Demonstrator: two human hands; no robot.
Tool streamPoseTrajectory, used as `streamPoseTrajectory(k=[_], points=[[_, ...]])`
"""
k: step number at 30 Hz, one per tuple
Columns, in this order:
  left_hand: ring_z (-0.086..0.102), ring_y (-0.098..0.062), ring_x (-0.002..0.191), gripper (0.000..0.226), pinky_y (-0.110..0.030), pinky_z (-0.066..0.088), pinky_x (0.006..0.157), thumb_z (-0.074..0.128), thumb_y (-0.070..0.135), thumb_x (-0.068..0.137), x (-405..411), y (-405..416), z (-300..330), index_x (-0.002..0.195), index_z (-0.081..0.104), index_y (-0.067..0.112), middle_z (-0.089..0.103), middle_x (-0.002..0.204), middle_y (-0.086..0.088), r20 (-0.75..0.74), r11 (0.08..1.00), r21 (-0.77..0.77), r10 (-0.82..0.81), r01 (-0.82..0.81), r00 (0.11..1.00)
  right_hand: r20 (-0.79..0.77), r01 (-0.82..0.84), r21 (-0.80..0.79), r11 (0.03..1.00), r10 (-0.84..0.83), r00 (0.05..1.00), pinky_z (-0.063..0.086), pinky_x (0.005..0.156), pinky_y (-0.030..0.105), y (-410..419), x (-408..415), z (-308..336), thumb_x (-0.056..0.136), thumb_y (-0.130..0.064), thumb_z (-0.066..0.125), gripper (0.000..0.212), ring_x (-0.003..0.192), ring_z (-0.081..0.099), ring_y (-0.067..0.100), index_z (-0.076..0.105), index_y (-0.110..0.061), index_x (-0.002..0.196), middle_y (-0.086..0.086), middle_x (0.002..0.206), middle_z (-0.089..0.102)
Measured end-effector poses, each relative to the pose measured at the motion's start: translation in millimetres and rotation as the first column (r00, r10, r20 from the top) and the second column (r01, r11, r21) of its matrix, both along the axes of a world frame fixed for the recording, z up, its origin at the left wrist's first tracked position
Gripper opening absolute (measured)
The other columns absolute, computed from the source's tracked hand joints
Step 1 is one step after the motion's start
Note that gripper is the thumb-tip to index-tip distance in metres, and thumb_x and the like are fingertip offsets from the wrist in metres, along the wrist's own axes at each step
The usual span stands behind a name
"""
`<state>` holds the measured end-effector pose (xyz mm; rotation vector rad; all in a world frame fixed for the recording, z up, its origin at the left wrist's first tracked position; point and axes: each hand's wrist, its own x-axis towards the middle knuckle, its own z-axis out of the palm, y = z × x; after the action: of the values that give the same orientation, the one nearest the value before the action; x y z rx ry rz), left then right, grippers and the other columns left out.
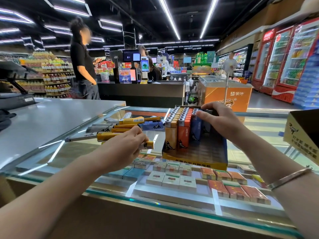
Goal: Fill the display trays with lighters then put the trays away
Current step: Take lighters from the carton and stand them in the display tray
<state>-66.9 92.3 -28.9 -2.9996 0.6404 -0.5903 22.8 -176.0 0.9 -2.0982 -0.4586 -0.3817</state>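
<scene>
Lighters [181, 128] stand in rows at the display tray's [195, 161] left; your right hand [222, 121] pinches the blue row, your left hand [127, 144] grips a yellow lighter [149, 144]; loosen that pinch and the rows could topple into the empty half

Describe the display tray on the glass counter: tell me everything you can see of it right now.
The display tray is an open cardboard box, yellow-fronted with dark print and blue side walls, resting flat on the glass counter. Lighters stand upright in its left part in rows: yellow, orange and blue. The right and near parts of its dark floor are bare. The right hand rests on the blue row at the back. The left hand, apart from it, holds a yellow lighter.
</scene>
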Motion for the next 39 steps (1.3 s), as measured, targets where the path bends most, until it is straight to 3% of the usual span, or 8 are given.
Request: streamPoseTrajectory(k=[6, 9, 11, 14, 18, 27, 35, 39], points=[[0.050, -0.006, 0.068, 0.020, -0.012, 0.039, 0.052, 0.053, 0.011, 0.088, -6, 4, 3, 0.107, 0.046, 0.013, 0.056, 0.084, 0.004, 0.137, 0.992, -0.129, 0.018, 0.000, 0.990, 0.004, 0.009, -0.020, 1.000, -0.009, 1.000, 0.041, 0.096, 0.053, 0, 1, 0, 0.084, -0.045, 0.060, 0.024, 0.115, 0.043, 0.028, 0.052, -0.030, 0.101, 0.005, 0.116, 0.050], [0.056, -0.012, 0.065, 0.014, -0.024, 0.049, 0.055, 0.051, 0.018, 0.091, -4, 13, 12, 0.102, 0.045, 0.013, 0.057, 0.082, 0.000, 0.182, 0.976, -0.207, 0.112, -0.074, 0.977, 0.006, 0.005, -0.025, 1.000, -0.004, 1.000, 0.041, 0.095, 0.053, 0, 2, 0, 0.084, -0.045, 0.060, 0.023, 0.115, 0.043, 0.028, 0.051, -0.031, 0.100, 0.005, 0.116, 0.050], [0.055, -0.013, 0.064, 0.018, -0.025, 0.047, 0.054, 0.059, 0.024, 0.087, -2, 21, 18, 0.097, 0.047, 0.015, 0.056, 0.079, 0.002, 0.173, 0.965, -0.228, 0.168, -0.127, 0.971, 0.006, 0.002, -0.021, 1.000, -0.002, 1.000, 0.041, 0.095, 0.053, 0, 2, 0, 0.084, -0.045, 0.060, 0.022, 0.115, 0.043, 0.028, 0.051, -0.031, 0.099, 0.005, 0.116, 0.050], [0.052, -0.009, 0.063, 0.029, -0.020, 0.036, 0.053, 0.071, 0.028, 0.079, -1, 32, 24, 0.094, 0.049, 0.018, 0.053, 0.077, 0.006, 0.060, 0.951, -0.225, 0.229, -0.210, 0.972, 0.011, 0.005, -0.028, 1.000, -0.004, 1.000, 0.041, 0.096, 0.053, 0, 1, 0, 0.084, -0.045, 0.060, 0.022, 0.115, 0.043, 0.028, 0.051, -0.032, 0.099, 0.004, 0.116, 0.049], [0.054, -0.010, 0.076, 0.032, -0.022, 0.038, 0.063, 0.076, 0.030, 0.074, 1, 41, 24, 0.094, 0.053, 0.021, 0.055, 0.086, 0.008, -0.131, 0.941, -0.208, 0.245, -0.268, 0.961, 0.016, 0.005, -0.033, 0.999, -0.004, 1.000, 0.041, 0.096, 0.053, 0, 0, 0, 0.084, -0.045, 0.060, 0.023, 0.115, 0.042, 0.027, 0.051, -0.030, 0.100, 0.004, 0.115, 0.049], [0.054, -0.007, 0.076, 0.030, -0.021, 0.041, 0.064, 0.070, 0.035, 0.078, 8, 38, 24, 0.096, 0.050, 0.023, 0.056, 0.084, 0.010, -0.250, 0.934, -0.166, 0.270, -0.316, 0.930, 0.015, -0.009, -0.019, 1.000, 0.009, 1.000, 0.041, 0.095, 0.053, 1, -2, 1, 0.084, -0.045, 0.060, 0.022, 0.115, 0.043, 0.028, 0.052, -0.031, 0.098, 0.004, 0.115, 0.050], [0.056, -0.015, 0.083, 0.035, -0.025, 0.051, 0.072, 0.071, 0.047, 0.072, 15, 24, 32, 0.090, 0.052, 0.022, 0.057, 0.091, -0.001, -0.563, 0.889, -0.185, 0.254, -0.419, 0.786, 0.034, 0.001, -0.028, 1.000, 0.000, 0.999, 0.039, 0.096, 0.054, 1, -4, 2, 0.087, -0.047, 0.054, 0.020, 0.115, 0.043, 0.029, 0.052, -0.030, 0.098, 0.007, 0.116, 0.052], [0.058, -0.017, 0.084, 0.032, -0.032, 0.054, 0.079, 0.073, 0.036, 0.075, 16, 18, 26, 0.093, 0.051, 0.023, 0.059, 0.092, -0.003, -0.581, 0.881, -0.276, 0.167, -0.385, 0.797, 0.040, 0.002, 0.013, 1.000, -0.003, 0.999, 0.034, 0.099, 0.055, 1, -6, 5, 0.091, -0.053, 0.034, 0.047, 0.113, 0.045, 0.031, 0.057, -0.013, 0.098, 0.012, 0.113, 0.056]])
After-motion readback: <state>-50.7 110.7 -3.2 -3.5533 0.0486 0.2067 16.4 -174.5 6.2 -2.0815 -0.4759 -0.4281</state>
